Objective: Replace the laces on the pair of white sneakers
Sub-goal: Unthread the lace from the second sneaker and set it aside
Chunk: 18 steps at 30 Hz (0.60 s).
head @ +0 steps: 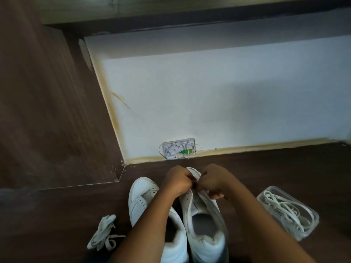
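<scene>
Two white sneakers stand side by side on the dark floor, toes pointing away from me. The left sneaker [144, 202] has bare eyelets. Over the front of the right sneaker [203, 215] both hands are bunched together. My left hand [177, 182] and my right hand [212, 180] each pinch a white lace at the eyelets near the toe. A loose bundle of white laces [103, 234] lies on the floor left of the shoes. More white laces [284, 207] sit in a clear plastic container [307, 232] on the right.
A white wall rises just beyond the shoes, with an opened white cable box [178, 149] at its foot. A dark wooden panel [47, 111] runs along the left. Dark wood floor surrounds the shoes.
</scene>
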Each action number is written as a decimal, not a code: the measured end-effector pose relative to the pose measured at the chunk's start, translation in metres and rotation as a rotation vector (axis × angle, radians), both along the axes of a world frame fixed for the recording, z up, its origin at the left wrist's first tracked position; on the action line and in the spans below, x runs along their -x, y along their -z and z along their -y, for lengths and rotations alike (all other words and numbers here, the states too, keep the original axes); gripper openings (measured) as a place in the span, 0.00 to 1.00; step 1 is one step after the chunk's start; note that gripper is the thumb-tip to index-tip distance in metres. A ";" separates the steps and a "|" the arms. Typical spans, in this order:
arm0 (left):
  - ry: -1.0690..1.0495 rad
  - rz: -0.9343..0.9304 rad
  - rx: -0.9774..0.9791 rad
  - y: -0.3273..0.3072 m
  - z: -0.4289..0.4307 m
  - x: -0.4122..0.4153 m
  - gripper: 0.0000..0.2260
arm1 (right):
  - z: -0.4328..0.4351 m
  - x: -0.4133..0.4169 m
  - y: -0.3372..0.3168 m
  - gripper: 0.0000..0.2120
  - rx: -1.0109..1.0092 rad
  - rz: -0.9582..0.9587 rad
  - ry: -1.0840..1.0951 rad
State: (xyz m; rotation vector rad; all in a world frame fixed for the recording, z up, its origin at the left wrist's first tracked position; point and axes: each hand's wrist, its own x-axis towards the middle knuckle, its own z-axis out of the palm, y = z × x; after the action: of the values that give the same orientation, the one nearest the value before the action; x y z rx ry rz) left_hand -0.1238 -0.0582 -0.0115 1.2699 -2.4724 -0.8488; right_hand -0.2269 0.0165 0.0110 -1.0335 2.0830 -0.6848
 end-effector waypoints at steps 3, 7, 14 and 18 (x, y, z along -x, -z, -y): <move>-0.020 -0.016 0.044 0.000 0.000 0.001 0.08 | 0.000 -0.003 -0.006 0.09 -0.019 0.025 -0.040; -0.003 -0.008 -0.010 0.001 0.000 0.002 0.08 | 0.001 -0.007 -0.005 0.09 -0.023 -0.148 -0.017; -0.213 -0.703 -0.606 -0.037 -0.009 -0.007 0.11 | 0.000 -0.005 0.005 0.10 0.070 -0.452 -0.012; -0.185 -1.232 -0.868 -0.080 -0.001 -0.030 0.12 | 0.000 -0.005 0.010 0.11 0.120 -0.458 0.012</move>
State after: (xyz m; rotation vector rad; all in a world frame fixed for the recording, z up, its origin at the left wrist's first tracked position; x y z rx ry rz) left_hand -0.0935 -0.0575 0.0684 0.6793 -0.9988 -1.9514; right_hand -0.2218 0.0163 0.0012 -1.3457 2.4607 -0.6274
